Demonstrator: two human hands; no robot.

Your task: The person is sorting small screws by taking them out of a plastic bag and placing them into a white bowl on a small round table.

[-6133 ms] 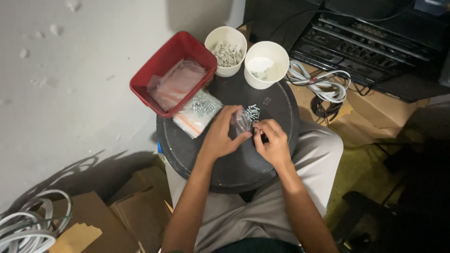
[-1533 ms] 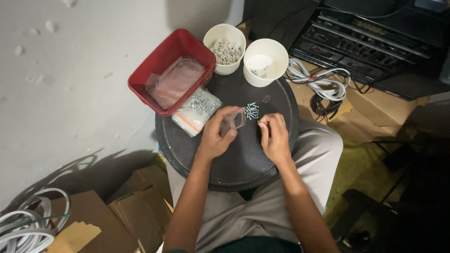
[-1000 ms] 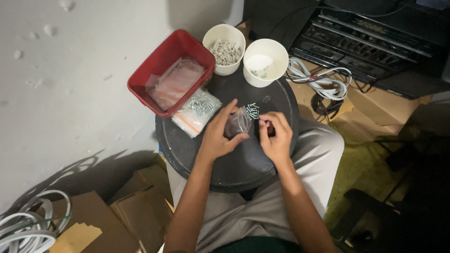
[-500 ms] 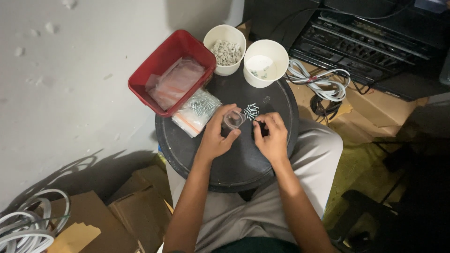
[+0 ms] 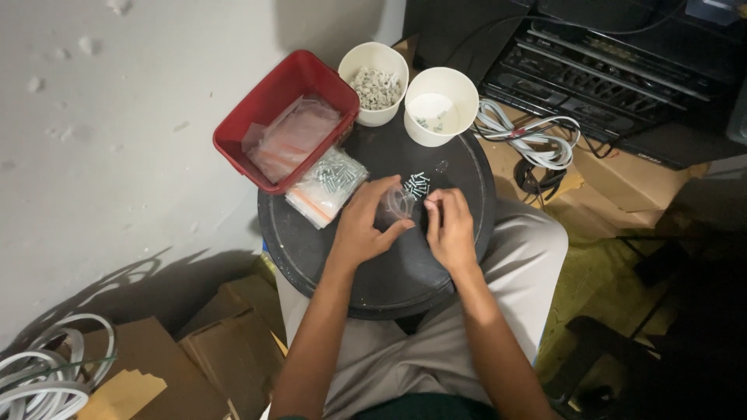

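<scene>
My left hand (image 5: 364, 225) holds a small clear plastic bag (image 5: 398, 204) above a round black tray (image 5: 389, 280) that rests on my lap. My right hand (image 5: 450, 227) is beside the bag, fingertips pinched close to its mouth; whether a screw is between them is too small to tell. A little pile of small silver screws (image 5: 418, 185) lies on the tray just beyond both hands. A filled clear bag of screws (image 5: 327, 185) lies to the left of my left hand.
A red bin (image 5: 257, 124) holding empty clear bags sits at the tray's far left. Two white paper cups stand at the back: one with pale small parts (image 5: 376, 84), one nearly empty (image 5: 441, 105). White cables (image 5: 529, 138), black equipment (image 5: 615, 70) and cardboard boxes (image 5: 226, 342) surround me.
Both hands have stayed over the tray's middle. My right hand went to the screw pile and came back to the bag's mouth. The bag has shifted slightly in my left hand.
</scene>
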